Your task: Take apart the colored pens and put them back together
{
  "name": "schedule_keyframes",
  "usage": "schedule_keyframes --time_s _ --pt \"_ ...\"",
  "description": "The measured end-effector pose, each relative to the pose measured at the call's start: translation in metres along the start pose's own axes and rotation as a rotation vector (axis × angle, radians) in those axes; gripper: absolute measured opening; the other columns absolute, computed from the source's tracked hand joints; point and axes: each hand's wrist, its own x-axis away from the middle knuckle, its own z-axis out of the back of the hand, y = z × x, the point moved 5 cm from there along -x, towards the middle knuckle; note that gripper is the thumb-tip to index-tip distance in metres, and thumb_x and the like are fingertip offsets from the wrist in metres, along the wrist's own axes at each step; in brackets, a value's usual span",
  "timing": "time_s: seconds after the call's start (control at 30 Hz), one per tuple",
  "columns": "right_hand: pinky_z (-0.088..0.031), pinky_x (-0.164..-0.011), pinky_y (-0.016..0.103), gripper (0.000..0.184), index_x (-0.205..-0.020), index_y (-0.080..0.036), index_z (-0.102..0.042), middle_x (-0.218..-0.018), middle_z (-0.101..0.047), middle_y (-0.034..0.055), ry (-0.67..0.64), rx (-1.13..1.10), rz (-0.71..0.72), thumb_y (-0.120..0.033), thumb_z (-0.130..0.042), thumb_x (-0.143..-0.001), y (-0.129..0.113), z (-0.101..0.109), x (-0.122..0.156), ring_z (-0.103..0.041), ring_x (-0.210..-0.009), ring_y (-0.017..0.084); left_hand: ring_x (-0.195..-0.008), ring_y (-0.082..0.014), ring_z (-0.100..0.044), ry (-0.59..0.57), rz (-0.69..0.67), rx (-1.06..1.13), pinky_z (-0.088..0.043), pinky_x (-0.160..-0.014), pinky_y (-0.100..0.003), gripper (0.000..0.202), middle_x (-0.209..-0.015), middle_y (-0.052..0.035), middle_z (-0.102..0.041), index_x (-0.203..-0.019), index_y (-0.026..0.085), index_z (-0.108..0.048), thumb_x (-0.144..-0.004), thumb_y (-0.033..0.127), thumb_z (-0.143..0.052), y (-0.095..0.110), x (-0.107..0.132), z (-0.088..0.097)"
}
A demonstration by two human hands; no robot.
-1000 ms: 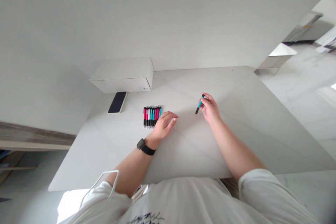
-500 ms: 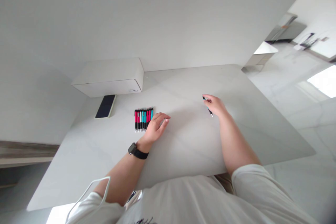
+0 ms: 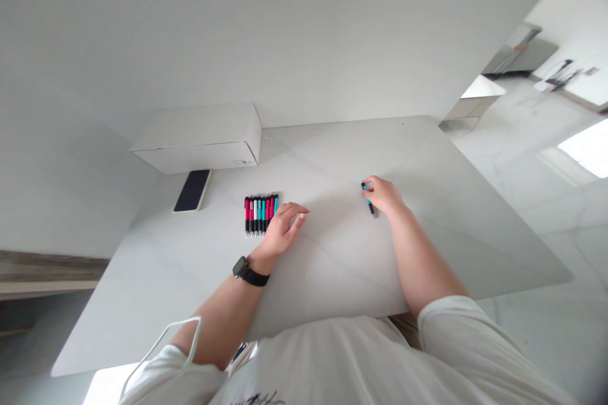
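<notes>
My right hand (image 3: 384, 197) is shut on a slim teal and black pen (image 3: 368, 198), which shows at the fingertips and points down toward the tabletop. My left hand (image 3: 284, 230) lies on the white stone table (image 3: 332, 158), fingers apart and holding nothing. Its thumb side is right against the lower right end of a tight row of several red, black, white and teal pens (image 3: 261, 215). The pens lie side by side, and the hand hides nothing but their corner.
A white cardboard box (image 3: 197, 139) stands against the wall at the table's back edge. A dark-screened phone (image 3: 192, 190) lies face up in front of it. A black watch (image 3: 247, 271) circles my left wrist. A white cord (image 3: 161, 348) hangs near my left sleeve.
The pen has turned in my right hand, and more of it shows than half a second ago. The whole view swung left after the oldest frame, then stayed nearly still. My left hand has not moved on the table.
</notes>
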Motion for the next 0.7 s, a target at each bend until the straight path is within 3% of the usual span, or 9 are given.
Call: schedule_keyframes --time_s 0.17,0.37,0.53,0.7 --pt "-0.051 -0.081 0.03 0.031 -0.117 -0.03 -0.073 -0.105 -0.08 0.0035 -0.026 -0.026 0.003 -0.031 -0.074 -0.086 -0.002 -0.004 0.0 -0.073 -0.099 0.023 -0.109 -0.0254 -0.065 0.037 0.003 -0.087 -0.05 -0.102 -0.046 0.025 -0.111 -0.0088 -0.071 -0.115 0.024 -0.067 -0.107 0.037 -0.048 -0.003 -0.001 0.0" --pt "-0.051 -0.081 0.029 0.031 -0.118 -0.029 -0.074 -0.105 -0.08 0.0033 -0.005 -0.011 0.018 -0.031 -0.074 -0.087 -0.01 -0.001 0.002 -0.073 -0.098 0.022 -0.113 -0.0275 -0.063 0.199 0.109 -0.229 -0.048 -0.105 -0.047 0.031 -0.116 -0.01 -0.067 -0.13 0.024 -0.056 -0.1 0.033 -0.058 -0.016 0.0 0.011" --pt "-0.051 -0.079 0.03 0.031 -0.117 -0.028 -0.074 -0.103 -0.08 0.0039 0.003 -0.008 0.029 -0.032 -0.074 -0.087 -0.011 0.0 0.003 -0.073 -0.094 0.023 -0.119 -0.0357 -0.057 0.31 0.239 -0.456 -0.042 -0.107 -0.055 0.035 -0.123 -0.0138 -0.062 -0.123 0.024 -0.058 -0.091 0.032 -0.069 -0.032 0.004 0.026" --pt "-0.051 -0.078 0.032 0.031 -0.117 -0.027 -0.073 -0.102 -0.079 0.0058 0.025 -0.02 0.051 -0.031 -0.073 -0.086 -0.007 -0.001 0.001 -0.073 -0.093 0.024 -0.12 -0.0397 -0.051 0.305 0.302 -0.546 -0.036 -0.108 -0.061 0.028 -0.125 -0.0172 -0.058 -0.113 0.023 -0.062 -0.088 0.031 -0.07 -0.042 0.008 0.035"
